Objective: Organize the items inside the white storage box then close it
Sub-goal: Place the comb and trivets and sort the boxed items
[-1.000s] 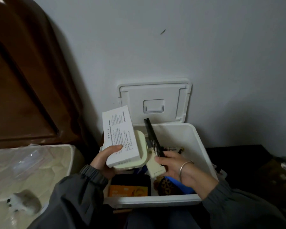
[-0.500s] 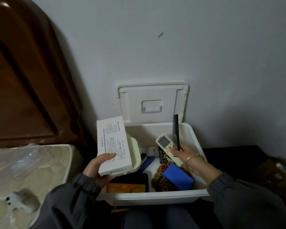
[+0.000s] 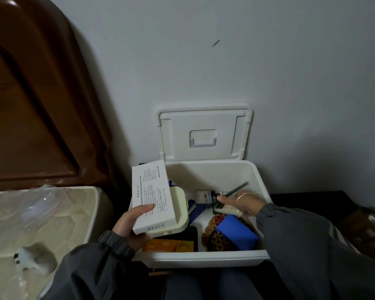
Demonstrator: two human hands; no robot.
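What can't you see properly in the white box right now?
All in the head view:
- Printed words on the white carton: too small to read.
- Cream case: mostly covered by the carton.
- Remote and comb: partly hidden under the right hand.
- Brown patterned thing: covered by the blue block.
- Box floor: buried under things.

Comb [image 3: 236, 190] (with remote [image 3: 224, 210]) now lower
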